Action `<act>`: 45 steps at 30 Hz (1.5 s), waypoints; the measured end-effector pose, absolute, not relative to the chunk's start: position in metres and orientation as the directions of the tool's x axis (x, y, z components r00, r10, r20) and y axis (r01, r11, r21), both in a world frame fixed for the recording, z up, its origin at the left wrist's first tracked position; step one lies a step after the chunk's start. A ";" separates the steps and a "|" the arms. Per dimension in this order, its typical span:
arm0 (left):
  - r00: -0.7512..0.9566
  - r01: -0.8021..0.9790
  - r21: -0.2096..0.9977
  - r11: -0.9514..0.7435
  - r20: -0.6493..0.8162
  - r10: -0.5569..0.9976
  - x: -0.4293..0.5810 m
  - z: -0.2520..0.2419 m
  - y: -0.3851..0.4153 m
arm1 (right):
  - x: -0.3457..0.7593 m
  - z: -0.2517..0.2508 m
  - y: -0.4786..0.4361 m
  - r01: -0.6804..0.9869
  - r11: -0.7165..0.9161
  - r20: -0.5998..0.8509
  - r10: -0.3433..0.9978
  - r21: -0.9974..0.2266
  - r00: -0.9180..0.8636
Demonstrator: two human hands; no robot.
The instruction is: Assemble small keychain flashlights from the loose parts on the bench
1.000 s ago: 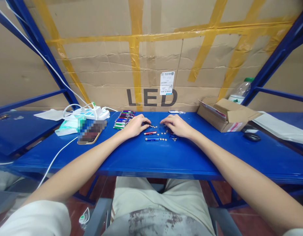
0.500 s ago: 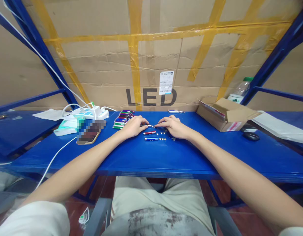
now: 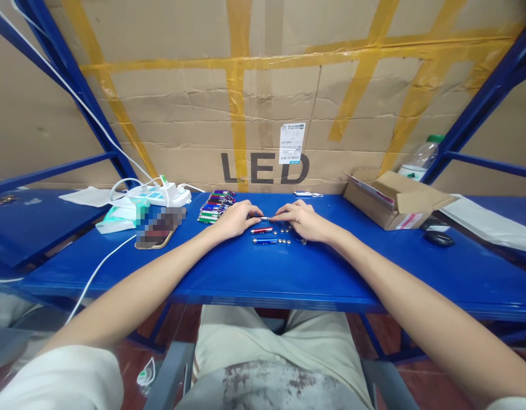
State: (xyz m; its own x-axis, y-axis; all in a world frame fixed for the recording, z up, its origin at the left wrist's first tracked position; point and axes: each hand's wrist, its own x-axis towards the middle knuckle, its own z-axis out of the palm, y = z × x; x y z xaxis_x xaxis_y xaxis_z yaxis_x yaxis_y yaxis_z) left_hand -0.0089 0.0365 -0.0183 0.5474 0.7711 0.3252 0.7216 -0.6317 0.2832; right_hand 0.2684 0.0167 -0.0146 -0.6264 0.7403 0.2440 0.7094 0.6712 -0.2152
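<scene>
Silver-tipped, the small torch (image 3: 259, 218) lies just behind the red torch (image 3: 262, 230), pinched at one end by the left hand (image 3: 238, 218); the right hand (image 3: 303, 219) has slid in since, fingertips now gripping its other end.

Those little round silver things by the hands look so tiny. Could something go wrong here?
Maybe. The little round silver pieces lie loose on the smooth blue table, right beside the right hand, so a nudge could probably scatter them. The left hand and the right hand pinch a small flashlight between them; it could slip. The red flashlight and blue flashlight are round and might roll.
</scene>
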 end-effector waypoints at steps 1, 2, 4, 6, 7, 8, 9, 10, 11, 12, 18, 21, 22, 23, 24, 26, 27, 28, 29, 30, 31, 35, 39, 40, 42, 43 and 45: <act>0.545 0.717 0.292 -0.633 0.331 0.770 -0.009 -0.019 0.037 | 0.269 -0.014 0.017 0.714 0.665 0.245 0.746 -0.219 -0.620; 0.544 0.713 0.299 -0.634 0.335 0.769 -0.009 -0.020 0.037 | 0.270 -0.014 0.017 0.718 0.658 0.245 0.752 -0.226 -0.612; 0.547 0.704 0.309 -0.639 0.339 0.766 -0.009 -0.020 0.038 | 0.271 -0.013 0.017 0.723 0.648 0.246 0.761 -0.241 -0.600; 0.556 0.695 0.312 -0.648 0.339 0.759 -0.009 -0.020 0.038 | 0.271 -0.014 0.016 0.716 0.649 0.246 0.761 -0.258 -0.601; 0.559 0.693 0.311 -0.650 0.337 0.757 -0.009 -0.019 0.038 | 0.270 -0.014 0.016 0.710 0.653 0.244 0.758 -0.264 -0.606; 0.560 0.693 0.311 -0.650 0.335 0.758 -0.009 -0.019 0.037 | 0.269 -0.015 0.017 0.704 0.657 0.240 0.754 -0.268 -0.612; 0.559 0.696 0.311 -0.647 0.331 0.760 -0.008 -0.018 0.037 | 0.268 -0.015 0.017 0.701 0.660 0.235 0.751 -0.270 -0.617; 0.556 0.699 0.313 -0.643 0.328 0.764 -0.008 -0.018 0.036 | 0.268 -0.016 0.017 0.701 0.660 0.229 0.751 -0.269 -0.619; 0.552 0.702 0.314 -0.639 0.326 0.767 -0.007 -0.017 0.036 | 0.267 -0.016 0.017 0.703 0.659 0.226 0.752 -0.267 -0.619; 0.549 0.703 0.317 -0.637 0.328 0.769 -0.007 -0.017 0.035 | 0.267 -0.016 0.017 0.707 0.656 0.224 0.755 -0.264 -0.616; 0.540 0.692 0.334 -0.640 0.350 0.766 -0.006 -0.017 0.034 | 0.270 -0.009 0.012 0.727 0.640 0.249 0.768 -0.248 -0.590; 0.546 0.688 0.334 -0.644 0.346 0.763 -0.007 -0.016 0.034 | 0.273 -0.008 0.011 0.734 0.636 0.250 0.770 -0.237 -0.586; 0.547 0.687 0.335 -0.645 0.345 0.762 -0.008 -0.016 0.034 | 0.273 -0.008 0.011 0.737 0.633 0.246 0.773 -0.235 -0.585; 0.547 0.685 0.338 -0.645 0.347 0.762 -0.009 -0.016 0.034 | 0.274 -0.008 0.011 0.741 0.630 0.243 0.775 -0.233 -0.583; 0.543 0.683 0.342 -0.645 0.352 0.762 -0.009 -0.016 0.033 | 0.275 -0.008 0.012 0.744 0.626 0.240 0.778 -0.231 -0.580; 0.535 0.672 0.356 -0.650 0.374 0.758 -0.011 -0.015 0.030 | 0.276 -0.009 0.012 0.749 0.621 0.241 0.782 -0.230 -0.575; 0.533 0.661 0.364 -0.656 0.387 0.752 -0.011 -0.014 0.029 | 0.276 -0.010 0.012 0.749 0.621 0.241 0.782 -0.230 -0.574; 0.539 0.643 0.373 -0.669 0.400 0.741 -0.011 -0.013 0.027 | 0.276 -0.010 0.012 0.749 0.621 0.241 0.782 -0.230 -0.575; 0.552 0.621 0.379 -0.686 0.410 0.726 -0.011 -0.011 0.024 | 0.276 -0.010 0.012 0.748 0.622 0.242 0.781 -0.230 -0.575; 0.572 0.596 0.382 -0.706 0.416 0.707 -0.011 -0.009 0.022 | 0.277 -0.011 0.012 0.748 0.622 0.243 0.781 -0.230 -0.575; 0.595 0.570 0.384 -0.726 0.417 0.687 -0.011 -0.007 0.020 | 0.277 -0.011 0.012 0.749 0.622 0.246 0.781 -0.229 -0.573; 0.656 0.534 0.400 -0.745 0.361 0.663 -0.010 -0.001 0.013 | 0.281 -0.012 0.014 0.753 0.618 0.274 0.782 -0.225 -0.560; 0.688 0.537 0.392 -0.747 0.308 0.657 -0.011 0.001 0.012 | 0.285 -0.013 0.016 0.757 0.615 0.310 0.781 -0.223 -0.543; 0.692 0.535 0.390 -0.750 0.306 0.653 -0.011 0.000 0.012 | 0.286 -0.013 0.017 0.758 0.614 0.319 0.780 -0.222 -0.538; 0.696 0.535 0.386 -0.751 0.303 0.651 -0.012 0.000 0.012 | 0.287 -0.012 0.017 0.759 0.613 0.332 0.778 -0.218 -0.533; 0.695 0.538 0.384 -0.751 0.302 0.652 -0.012 0.000 0.012 | 0.287 -0.012 0.016 0.758 0.615 0.334 0.776 -0.217 -0.534; 0.692 0.545 0.381 -0.746 0.298 0.658 -0.012 0.000 0.012 | 0.288 -0.010 0.015 0.752 0.623 0.333 0.771 -0.217 -0.543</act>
